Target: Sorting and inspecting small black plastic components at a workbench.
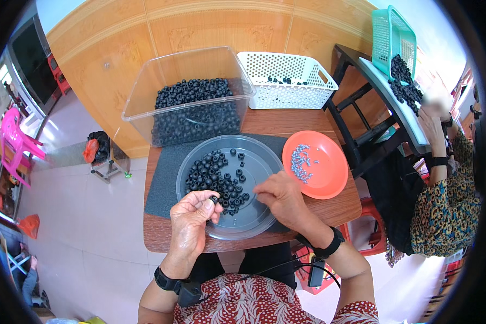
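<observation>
**Black piece held up at left**

It is pinched between the thumb and fingers of the left hand, over the near left part of the clear round basin, where loose black pieces are heaped. The right hand is held over the basin's right side, its fingers bent inward — whether anything small is grasped cannot be told. Small silver bits are spread in the orange dish, to the far right. The step in hand is judged to be single-piece handling — a steady left pinch and fine right-hand aim would seem called for next.
</observation>
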The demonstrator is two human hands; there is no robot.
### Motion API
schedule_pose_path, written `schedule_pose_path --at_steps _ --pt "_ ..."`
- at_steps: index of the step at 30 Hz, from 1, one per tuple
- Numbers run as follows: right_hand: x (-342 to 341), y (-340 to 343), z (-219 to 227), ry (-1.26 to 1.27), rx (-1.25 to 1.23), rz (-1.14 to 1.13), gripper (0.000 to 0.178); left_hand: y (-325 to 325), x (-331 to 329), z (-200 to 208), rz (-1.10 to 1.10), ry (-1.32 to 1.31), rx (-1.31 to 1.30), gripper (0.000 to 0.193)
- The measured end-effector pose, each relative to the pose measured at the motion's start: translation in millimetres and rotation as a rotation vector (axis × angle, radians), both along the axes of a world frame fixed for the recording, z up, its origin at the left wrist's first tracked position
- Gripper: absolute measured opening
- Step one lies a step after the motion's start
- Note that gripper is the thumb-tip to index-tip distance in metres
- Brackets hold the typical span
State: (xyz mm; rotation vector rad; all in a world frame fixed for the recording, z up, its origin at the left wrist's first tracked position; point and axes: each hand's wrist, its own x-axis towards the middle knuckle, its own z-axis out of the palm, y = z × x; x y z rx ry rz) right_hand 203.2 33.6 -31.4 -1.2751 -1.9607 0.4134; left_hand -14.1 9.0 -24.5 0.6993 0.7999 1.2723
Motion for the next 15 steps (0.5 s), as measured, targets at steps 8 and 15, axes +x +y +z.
schedule_pose_path --at_steps 8,15 --pt "-24 5 -10 -0.206 0.081 0.165 0.012 1 0 -1 0.017 0.007 -0.008 0.017" --pt "-33 7 -11 -0.405 0.163 0.210 0.007 0 1 -1 0.023 0.043 -0.006 0.018"
